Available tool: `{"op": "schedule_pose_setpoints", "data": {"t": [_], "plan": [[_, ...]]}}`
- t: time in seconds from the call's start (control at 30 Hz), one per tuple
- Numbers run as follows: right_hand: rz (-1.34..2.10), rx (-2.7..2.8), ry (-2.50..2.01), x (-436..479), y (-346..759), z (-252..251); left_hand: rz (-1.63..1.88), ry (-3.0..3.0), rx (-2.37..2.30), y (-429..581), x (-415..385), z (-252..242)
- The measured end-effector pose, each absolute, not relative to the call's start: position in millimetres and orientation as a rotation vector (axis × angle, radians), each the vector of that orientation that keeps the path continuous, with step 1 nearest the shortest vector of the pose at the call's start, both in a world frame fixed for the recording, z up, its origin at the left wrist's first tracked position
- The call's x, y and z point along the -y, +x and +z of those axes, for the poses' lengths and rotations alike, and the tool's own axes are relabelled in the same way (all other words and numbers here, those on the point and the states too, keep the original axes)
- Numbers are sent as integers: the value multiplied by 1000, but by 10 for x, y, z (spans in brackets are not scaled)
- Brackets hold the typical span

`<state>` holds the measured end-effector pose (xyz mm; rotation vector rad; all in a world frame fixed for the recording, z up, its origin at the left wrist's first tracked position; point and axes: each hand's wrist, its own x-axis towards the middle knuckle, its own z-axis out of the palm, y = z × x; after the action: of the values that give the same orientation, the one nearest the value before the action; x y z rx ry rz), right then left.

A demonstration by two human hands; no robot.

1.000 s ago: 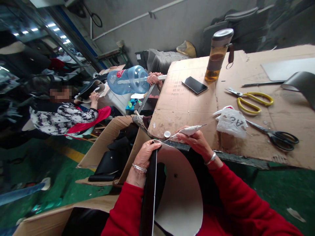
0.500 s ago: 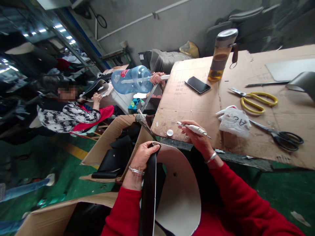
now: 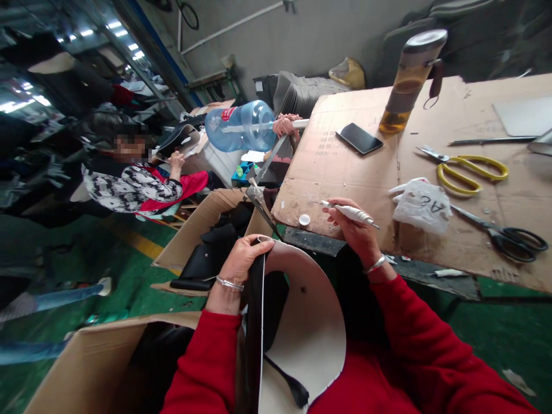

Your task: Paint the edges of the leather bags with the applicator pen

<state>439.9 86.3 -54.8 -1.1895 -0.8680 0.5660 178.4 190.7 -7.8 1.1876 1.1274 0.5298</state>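
The curved sheet piece, black outside and off-white inside [image 3: 313,316], stands on edge in front of the person's red-sleeved body, its long white rim running away from the body. The fingers of the left hand [image 3: 241,256] are clamped on its far upper corner, thumb on top, so the left hand is the nearer one. The right hand [image 3: 359,229] is apart from the piece, beyond it and to its right, over the near part of the brown cardboard-covered desk [image 3: 328,167]; its fingers are closed around a slim white pen-shaped tool with a thin metal tip [image 3: 351,214]. The tool lies crosswise to the piece's long rim, tip towards the left, touching neither the piece nor the small round white cap [image 3: 304,220] just beyond the piece.
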Motion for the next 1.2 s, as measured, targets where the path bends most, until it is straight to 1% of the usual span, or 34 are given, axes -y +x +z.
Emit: {"op": "schedule_pose_setpoints", "data": {"t": [0.23, 0.43, 0.6, 0.73, 0.9, 1.1, 1.17, 1.2], "plan": [[451, 929, -1233, -831, 4407, -584, 948, 924, -1254, 1153, -2067, -133], [409, 933, -1265, -836, 4394, -600, 1102, 843, -1359, 726, -1998, -224], [445, 896, -1281, -808, 4366, -559, 1143, 713, -1421, 580, -1870, -216], [491, 886, -1276, -804, 4366, -591, 1252, 698, -1430, 397, -1835, -188], [479, 889, -1292, -792, 4359, -601, 1493, 592, -1462, 51, -1931, 50], [439, 852, -1349, -783, 4324, -572, 2065, 599, -1610, -291, -2527, 551], [437, 840, -1370, -765, 4315, -556, 2106, 631, -1633, -381, -2778, 632], [445, 835, -1377, -754, 4311, -547, 2028, 724, -1629, -426, -2887, 640]]}}
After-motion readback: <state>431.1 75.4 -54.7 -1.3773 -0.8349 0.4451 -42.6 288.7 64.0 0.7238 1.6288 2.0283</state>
